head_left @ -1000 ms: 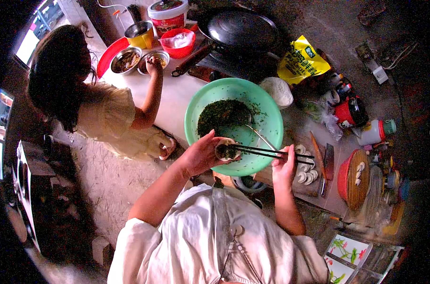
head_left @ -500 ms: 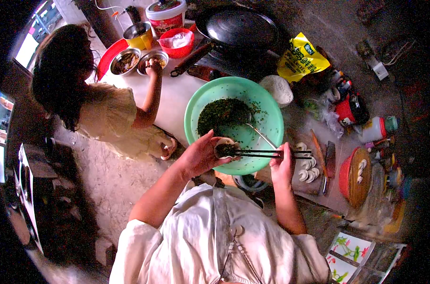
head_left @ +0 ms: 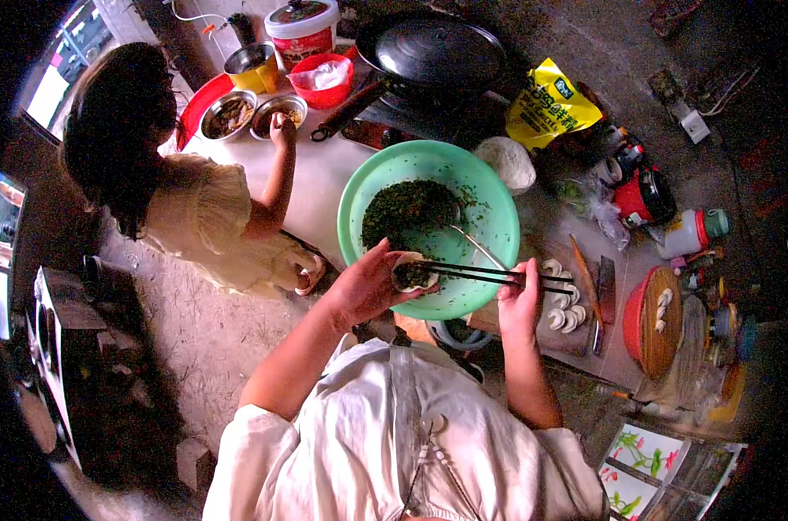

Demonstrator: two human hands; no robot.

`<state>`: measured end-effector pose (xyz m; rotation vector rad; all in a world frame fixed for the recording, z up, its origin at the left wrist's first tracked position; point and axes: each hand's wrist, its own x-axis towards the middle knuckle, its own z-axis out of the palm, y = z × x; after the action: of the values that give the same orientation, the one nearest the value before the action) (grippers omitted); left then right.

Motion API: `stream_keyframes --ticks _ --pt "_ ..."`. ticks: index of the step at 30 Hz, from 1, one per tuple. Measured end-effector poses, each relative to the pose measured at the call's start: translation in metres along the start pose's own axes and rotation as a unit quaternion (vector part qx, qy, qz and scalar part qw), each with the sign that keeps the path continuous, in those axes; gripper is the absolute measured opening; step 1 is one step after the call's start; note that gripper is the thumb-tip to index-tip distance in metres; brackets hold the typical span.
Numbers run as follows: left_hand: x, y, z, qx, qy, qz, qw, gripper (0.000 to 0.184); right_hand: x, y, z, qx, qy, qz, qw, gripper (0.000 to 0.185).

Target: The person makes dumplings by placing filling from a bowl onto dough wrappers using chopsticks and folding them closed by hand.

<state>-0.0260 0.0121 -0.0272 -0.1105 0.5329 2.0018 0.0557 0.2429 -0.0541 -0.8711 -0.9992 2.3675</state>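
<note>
The pair of black chopsticks (head_left: 474, 270) lay nearly level across the near side of a pale green basin (head_left: 487, 260), their long axis running left to right, slanting slightly toward the wearer at the right. Their tips pointed left, at the open dumpling wrapper (head_left: 432, 281); the butt ends stuck out past the right hand (head_left: 520, 300), whose fingers were closed around the sticks. The left hand (head_left: 363, 291) was cupped, grasping the wrapper over the basin's near rim, its mouth turned up and dark green filling inside.

In the basin, a mound of chopped green filling (head_left: 407, 208) covered the left and far part, with flecks scattered up the wall. A metal spoon (head_left: 481, 247) had its head in the filling, its handle slanting toward the right hand.

Right of the basin lay folded dumplings (head_left: 570, 319), then a rolling pin (head_left: 585, 278) and a knife (head_left: 605, 295); a few more pale pieces sat on a round woven-looking lid (head_left: 650, 334). Far left, two metal bowls (head_left: 213, 123) held brownish food, another person's hand (head_left: 283, 130) at the right one. A red bowl (head_left: 331, 99) contained a whitish plastic bag (head_left: 324, 76).
</note>
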Motion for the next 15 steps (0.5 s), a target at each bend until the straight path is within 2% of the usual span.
stream_keyframes --ticks 3,5,7,9,12,15 --pt "0.001 0.000 -0.005 0.002 0.007 -0.006 1.000 0.055 0.000 0.000 -0.001 -0.025 -0.011 -0.005 1.000 0.020" --pt "0.001 0.000 -0.006 -0.010 -0.019 -0.012 1.000 0.055 0.002 0.000 -0.003 0.031 -0.007 0.025 0.999 0.021" --pt "-0.002 0.001 0.001 0.004 -0.005 -0.007 1.000 0.055 -0.003 0.006 0.000 -0.059 0.001 0.013 0.998 0.021" --pt "0.000 0.000 0.001 0.020 0.006 -0.002 1.000 0.055 -0.005 0.004 0.003 -0.059 -0.007 0.018 0.998 0.022" --pt "0.003 -0.002 -0.008 0.010 -0.029 -0.003 1.000 0.055 -0.006 0.004 0.005 0.004 0.005 0.019 1.000 0.022" --pt "0.003 -0.003 -0.004 0.015 -0.023 0.005 1.000 0.055 -0.009 0.003 0.005 -0.073 -0.040 0.003 0.997 0.019"
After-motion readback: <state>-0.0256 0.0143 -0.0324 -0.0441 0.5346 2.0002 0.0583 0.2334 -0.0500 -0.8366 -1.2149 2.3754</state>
